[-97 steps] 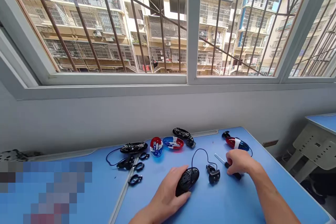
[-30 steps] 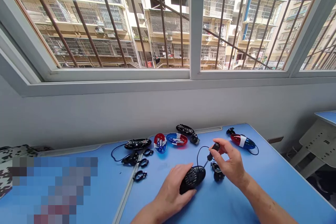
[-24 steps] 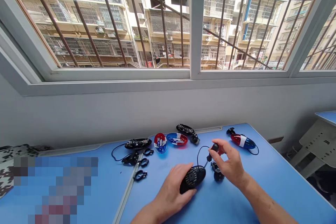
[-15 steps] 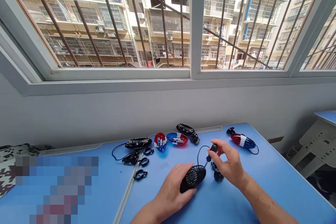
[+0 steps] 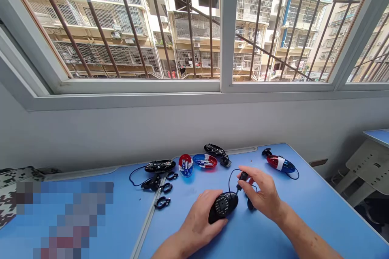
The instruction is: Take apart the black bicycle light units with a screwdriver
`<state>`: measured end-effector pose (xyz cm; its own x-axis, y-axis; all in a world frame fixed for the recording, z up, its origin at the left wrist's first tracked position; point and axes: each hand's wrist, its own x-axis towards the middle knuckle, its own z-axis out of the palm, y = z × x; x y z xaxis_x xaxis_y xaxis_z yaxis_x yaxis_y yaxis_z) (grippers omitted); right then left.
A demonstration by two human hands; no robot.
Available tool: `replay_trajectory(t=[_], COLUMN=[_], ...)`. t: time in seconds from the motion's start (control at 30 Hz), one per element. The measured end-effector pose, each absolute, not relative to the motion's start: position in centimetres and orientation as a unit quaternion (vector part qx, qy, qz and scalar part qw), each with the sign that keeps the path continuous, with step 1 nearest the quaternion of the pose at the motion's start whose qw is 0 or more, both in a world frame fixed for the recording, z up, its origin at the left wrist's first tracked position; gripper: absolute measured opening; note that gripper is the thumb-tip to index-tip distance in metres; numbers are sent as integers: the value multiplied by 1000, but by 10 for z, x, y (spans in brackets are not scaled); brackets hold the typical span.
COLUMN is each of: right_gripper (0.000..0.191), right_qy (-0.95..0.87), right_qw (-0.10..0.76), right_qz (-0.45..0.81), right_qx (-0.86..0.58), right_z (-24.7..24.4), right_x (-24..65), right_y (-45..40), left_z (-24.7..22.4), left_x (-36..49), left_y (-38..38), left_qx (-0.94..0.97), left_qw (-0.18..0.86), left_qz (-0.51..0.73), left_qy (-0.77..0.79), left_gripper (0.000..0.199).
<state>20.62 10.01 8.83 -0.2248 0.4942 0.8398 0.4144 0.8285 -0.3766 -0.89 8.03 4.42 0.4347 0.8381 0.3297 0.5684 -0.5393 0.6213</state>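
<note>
The right hand [image 5: 263, 196] pinches a small screwdriver [image 5: 242, 176] by its black handle, its tip angled toward a black oval plastic housing [image 5: 223, 206]. The left hand [image 5: 197, 226] grips that housing against the blue desk [image 5: 316, 214] at lower centre. It looks light and smooth, best held along its edges.

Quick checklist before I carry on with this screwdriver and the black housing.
Left hand on black oval housing: ok, it covers the housing's left end.
Screwdriver in right hand: ok, the fingers pinch its black handle.
Screwdriver tip on a screw: cannot tell, the tip is too small to make out.
Black wire clear of the shaft: not ok, its loop rises close beside it.
Black bracket out of the way: cannot tell, the right hand hides most of it.
</note>
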Motion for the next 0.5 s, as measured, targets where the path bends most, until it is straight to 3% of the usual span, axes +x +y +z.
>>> replay_trajectory(t=[0.5], right_gripper=[32], right_qy=[-743], right_qw=[568], right_qz=[82], right_qx=[-343], right_z=[83], right_x=[201], right_y=[106], left_z=[53], left_x=[-6], left_y=[80], left_qx=[809], left_qw=[230], left_qz=[323], left_qy=[433], left_gripper=[45])
